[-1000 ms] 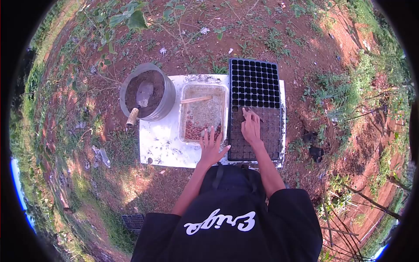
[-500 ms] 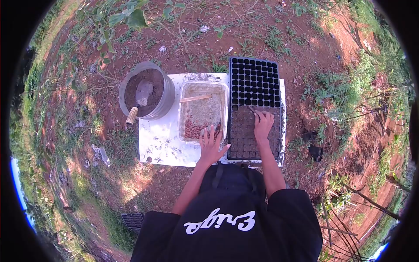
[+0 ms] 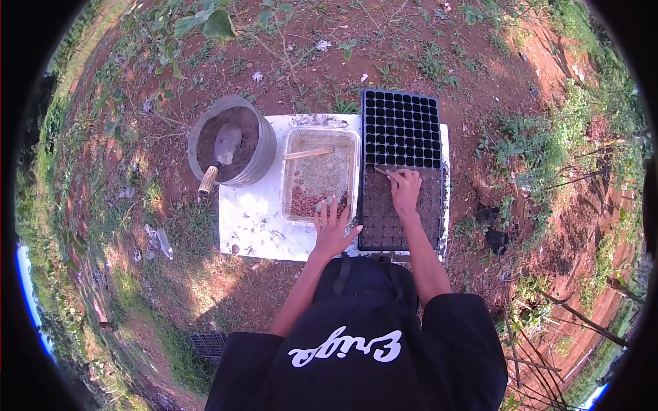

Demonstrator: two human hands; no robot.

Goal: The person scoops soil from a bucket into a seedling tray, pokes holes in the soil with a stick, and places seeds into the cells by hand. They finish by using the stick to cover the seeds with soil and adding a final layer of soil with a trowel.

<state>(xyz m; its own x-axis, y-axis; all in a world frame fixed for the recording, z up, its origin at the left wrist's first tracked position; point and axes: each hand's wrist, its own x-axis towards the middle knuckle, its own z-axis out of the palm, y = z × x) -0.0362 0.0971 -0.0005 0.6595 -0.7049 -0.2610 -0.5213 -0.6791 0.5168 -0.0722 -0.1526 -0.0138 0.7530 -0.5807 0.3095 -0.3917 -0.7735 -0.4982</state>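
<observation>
A black seedling tray (image 3: 402,130) has empty cells in its far part and soil-filled cells (image 3: 394,216) in its near part. Over the boundary between them, my right hand (image 3: 406,190) is closed on a short thin stick (image 3: 380,170), whose tip points left at the row of cells. My left hand (image 3: 332,231) lies with fingers spread at the near right corner of a clear plastic container (image 3: 285,175). Reddish-brown seeds (image 3: 308,203) are gathered at that end of the container, partly behind my fingers.
A flat wooden strip (image 3: 308,154) lies inside the container. To the left stands a bucket of soil (image 3: 266,147) with a trowel (image 3: 209,179) in it. All rest on a white board (image 3: 250,229). Another tray (image 3: 208,346) lies on the ground at lower left.
My right hand has moved left along the boundary row, carrying the stick toward the tray's left edge. My left hand stays at the container's corner.
</observation>
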